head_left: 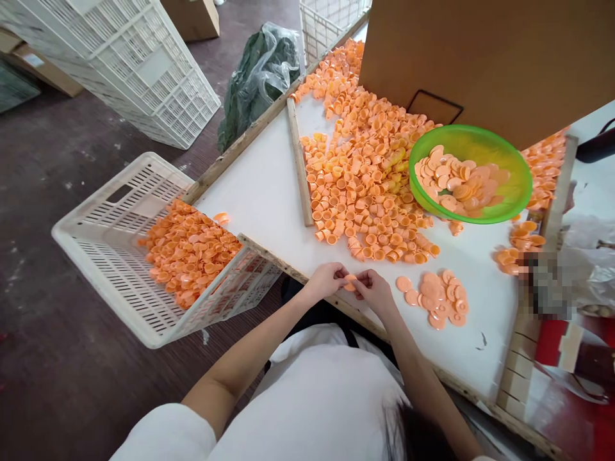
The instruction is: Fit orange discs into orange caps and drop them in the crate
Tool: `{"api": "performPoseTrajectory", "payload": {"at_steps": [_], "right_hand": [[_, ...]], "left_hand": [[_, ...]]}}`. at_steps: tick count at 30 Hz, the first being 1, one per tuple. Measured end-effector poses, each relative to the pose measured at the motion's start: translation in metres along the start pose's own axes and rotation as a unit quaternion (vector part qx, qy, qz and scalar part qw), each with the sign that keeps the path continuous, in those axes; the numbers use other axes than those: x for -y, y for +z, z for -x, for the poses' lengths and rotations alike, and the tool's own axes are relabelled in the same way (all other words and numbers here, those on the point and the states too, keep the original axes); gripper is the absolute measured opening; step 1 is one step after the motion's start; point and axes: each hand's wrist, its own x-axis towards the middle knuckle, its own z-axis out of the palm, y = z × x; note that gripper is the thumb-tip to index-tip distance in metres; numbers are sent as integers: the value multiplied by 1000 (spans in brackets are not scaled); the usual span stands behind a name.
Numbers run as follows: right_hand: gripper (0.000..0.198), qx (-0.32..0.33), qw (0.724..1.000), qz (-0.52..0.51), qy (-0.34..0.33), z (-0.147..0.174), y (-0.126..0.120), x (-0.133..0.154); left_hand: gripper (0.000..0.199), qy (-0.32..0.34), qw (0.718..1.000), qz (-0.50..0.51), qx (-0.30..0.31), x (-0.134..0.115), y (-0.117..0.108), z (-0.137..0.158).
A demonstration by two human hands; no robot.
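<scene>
Near the table's front edge, my left hand (pixel 330 280) and my right hand (pixel 373 287) meet, both pinching one small orange disc (pixel 350 282) between their fingertips. Whether another part sits behind the disc is hidden. Just right of my right hand lies a loose pile of flat orange discs (pixel 435 294) on the white tabletop (pixel 259 186). Beyond my hands spreads a large heap of small orange cups (pixel 365 186). A green bowl (pixel 521 186) holding more orange discs rests at the heap's right side.
At the left, a white plastic crate (pixel 106 211) holds many orange pieces against the table edge. A wooden strip (pixel 300 166) borders the cup heap. A big cardboard box (pixel 485 57) stands at the back. Stacked white crates (pixel 148 70) and a plastic-wrapped green bundle (pixel 262 77) are on the floor.
</scene>
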Motion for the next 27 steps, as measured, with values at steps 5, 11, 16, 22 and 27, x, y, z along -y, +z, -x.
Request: {"api": "performPoseTrajectory", "payload": {"at_steps": [5,11,16,22,27], "right_hand": [[21,13,999,49,13,-5,-1,-7],[16,17,995,93,23,-10,-1,-4],[23,24,989,145,-29,-1,-2,3],[25,-17,976,215,-25,0,2,6],[24,37,991,126,16,-10,-5,3]], "left_hand": [[10,-10,1000,-16,19,4,1,-7],[10,-13,997,-76,25,0,0,-18],[13,0,997,-74,28,1,-1,-16],[15,2,996,-90,19,3,2,-14],[12,6,997,-76,19,5,2,-13]]}}
